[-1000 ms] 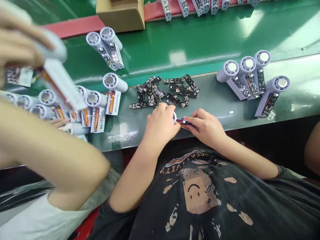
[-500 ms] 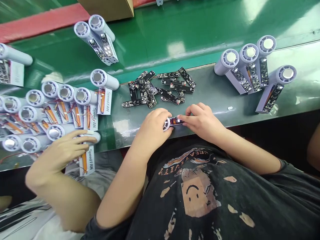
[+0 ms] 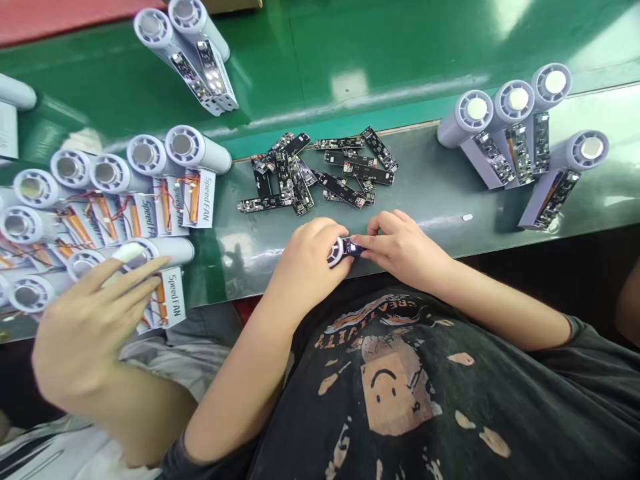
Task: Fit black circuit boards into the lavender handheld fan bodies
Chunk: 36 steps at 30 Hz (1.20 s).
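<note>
My left hand is wrapped round a fan unit, whose round end shows between thumb and fingers near the bench's front edge. The fingers of my right hand pinch a small dark circuit board that lies against this unit, and they cover its right end. Just beyond my hands lies a loose pile of black circuit boards, several overlapping.
Several fan units with boards stand at the right, near a small white piece. Two more stand at the back left. A co-worker's hand is over wired units at the left.
The co-worker's hand has moved left and away from the unit it was over. My right hand has come slightly closer to my left hand, and less of the held board shows.
</note>
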Motion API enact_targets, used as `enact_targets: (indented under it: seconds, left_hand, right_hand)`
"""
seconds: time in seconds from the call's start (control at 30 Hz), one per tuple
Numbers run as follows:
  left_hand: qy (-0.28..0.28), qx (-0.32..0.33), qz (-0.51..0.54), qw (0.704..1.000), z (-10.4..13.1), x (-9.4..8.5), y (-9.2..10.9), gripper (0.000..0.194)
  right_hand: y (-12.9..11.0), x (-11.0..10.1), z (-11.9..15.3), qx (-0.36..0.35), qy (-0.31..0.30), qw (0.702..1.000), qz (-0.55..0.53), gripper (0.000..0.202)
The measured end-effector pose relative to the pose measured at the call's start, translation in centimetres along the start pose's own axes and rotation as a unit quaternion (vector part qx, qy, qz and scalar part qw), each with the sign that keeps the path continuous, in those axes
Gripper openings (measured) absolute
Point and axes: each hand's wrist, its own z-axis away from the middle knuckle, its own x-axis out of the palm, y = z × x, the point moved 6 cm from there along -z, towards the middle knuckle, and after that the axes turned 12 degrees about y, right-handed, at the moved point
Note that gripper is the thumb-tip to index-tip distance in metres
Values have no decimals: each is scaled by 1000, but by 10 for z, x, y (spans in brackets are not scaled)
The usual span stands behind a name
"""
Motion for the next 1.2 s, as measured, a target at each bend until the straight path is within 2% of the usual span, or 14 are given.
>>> enact_targets:
  seconds: [0.13, 0.27, 0.37, 0.47, 0.53, 0.63, 0.77, 0.93, 1.07, 1.13, 1.2]
  left_hand:
    - [45, 79, -101, 991, 11, -6, 14, 21]
    - [48, 135, -193, 971, 14, -12, 27, 19]
    - [-3, 142, -208, 968, 5, -13, 26, 18]
    - [-78, 97, -156, 980, -5, -7, 12, 25]
    - [-99, 64, -101, 988, -8, -3, 5, 34]
    - [-64, 80, -95, 990, -6, -4, 8, 29]
    - [6, 146, -215, 966, 7, -14, 33, 15]
    - [0, 140, -228, 963, 15, -16, 48, 28]
    - [-24, 175, -214, 961, 9, -12, 51, 25]
    - [-19, 203, -222, 953, 5, -12, 51, 20]
    - [2, 266, -262, 928, 4, -10, 52, 17]
  right_hand:
    - [-1, -5, 6, -2, 10, 999, 32, 29]
    - [-1, -7, 10, -7, 12, 999, 49, 29]
    - [2, -7, 11, 4, 23, 999, 44, 30]
    - [7, -8, 12, 25, 35, 998, 34, 29]
    - [10, -8, 12, 27, 35, 999, 25, 28]
    - [12, -8, 13, 17, 30, 999, 20, 28]
    - [12, -8, 13, 12, 36, 999, 23, 28]
    - [12, -8, 13, 7, 49, 999, 23, 28]
    - [10, -9, 13, 2, 59, 998, 29, 27]
    - [10, -9, 12, 1, 61, 998, 27, 27]
    - [10, -9, 12, 3, 59, 998, 22, 27]
